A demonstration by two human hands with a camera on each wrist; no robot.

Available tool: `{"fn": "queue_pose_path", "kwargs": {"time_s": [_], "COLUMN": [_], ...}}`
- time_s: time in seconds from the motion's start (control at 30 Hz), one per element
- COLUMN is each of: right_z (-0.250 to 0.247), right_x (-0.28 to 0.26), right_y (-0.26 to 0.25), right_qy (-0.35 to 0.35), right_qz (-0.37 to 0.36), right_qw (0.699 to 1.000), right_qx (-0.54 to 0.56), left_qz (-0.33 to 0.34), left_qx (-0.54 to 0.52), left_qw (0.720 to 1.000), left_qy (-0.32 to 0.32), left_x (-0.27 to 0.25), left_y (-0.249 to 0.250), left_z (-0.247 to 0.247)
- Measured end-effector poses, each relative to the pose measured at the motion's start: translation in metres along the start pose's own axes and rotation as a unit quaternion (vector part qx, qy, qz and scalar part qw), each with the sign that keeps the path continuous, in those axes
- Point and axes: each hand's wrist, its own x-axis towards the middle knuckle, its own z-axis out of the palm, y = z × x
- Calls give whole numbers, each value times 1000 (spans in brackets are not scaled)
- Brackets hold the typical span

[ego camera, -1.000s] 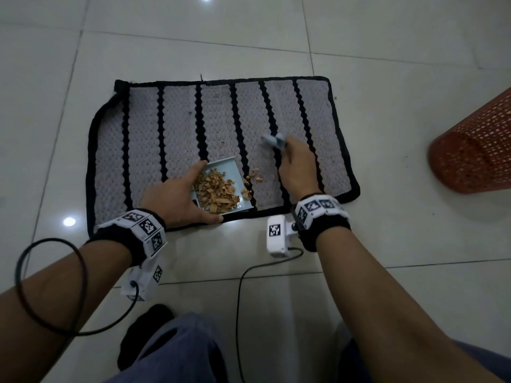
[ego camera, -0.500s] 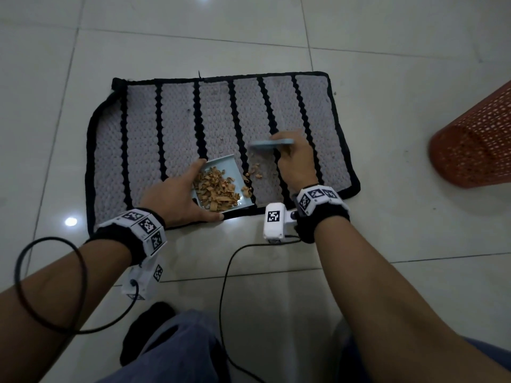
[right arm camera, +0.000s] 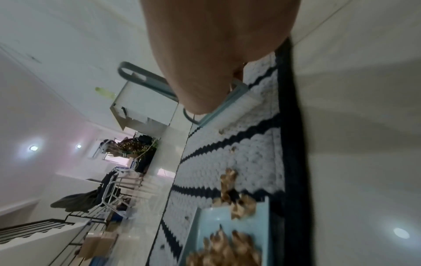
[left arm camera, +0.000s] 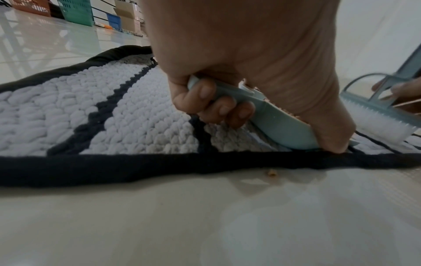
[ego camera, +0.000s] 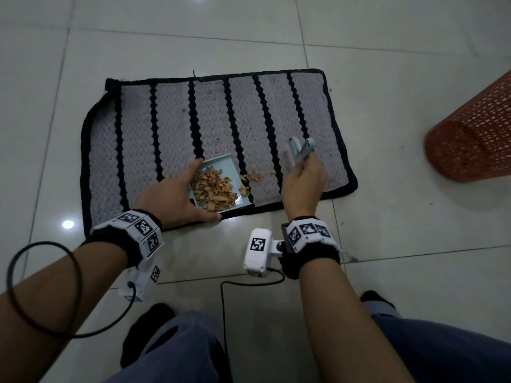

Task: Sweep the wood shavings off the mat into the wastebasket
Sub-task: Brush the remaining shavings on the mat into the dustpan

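Down on the tiled floor (ego camera: 387, 244), the striped mat (ego camera: 171, 128) carries everything. At its near edge sits the pale blue dustpan (ego camera: 221, 167), heaped with wood shavings (ego camera: 213, 189); the left hand (ego camera: 171, 200) grips the pan, fingers (left arm camera: 205, 100) curled under its back rim and the thumb pressed down at the mat's black border. A few loose shavings (ego camera: 253, 176) lie on the mat just beyond the pan's open lip, between pan and brush. The right hand (ego camera: 302, 186) has its fingers wrapped around the handle of the brush (ego camera: 300, 150), whose white bristles touch the mat near its right end. One crumb (left arm camera: 271, 173) rests on the floor just off the mat's near border. Well off the mat's right side stands the orange mesh wastebasket (ego camera: 475, 134). Cables from the wrist cameras trail across the floor on the near side of the mat, by the person's knees.
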Motion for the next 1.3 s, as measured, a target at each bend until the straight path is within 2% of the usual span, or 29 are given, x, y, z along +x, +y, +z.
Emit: {"fn": "queue_pose_path", "kwargs": {"time_s": [0.13,0.33,0.8,1.17,1.3], "right_z": [11,28,32,17,15], "right_x": [-24,-60,-103,-77,-59], "right_y": [-14,-30,-58,-63,-64], "right_qy": [-18,-87,-152,-109,-78], "right_qz": [-11,-58,-166,-166,-116], "right_qw": [999,990,973,979,989], "right_qx": [-48,-91,-55,-42,53], "left_qz": [-1,-6,15,8,12], "left_qx": [-2,7,-43,-130,-156], "left_qw": [1000,1000,999,991,986], "left_qy": [2,7,24,35,53], "left_x": [0,2,0,6,13], "left_y": [-2,-3,-10,-8,-2], "left_z": [1,3,4,2,0]}}
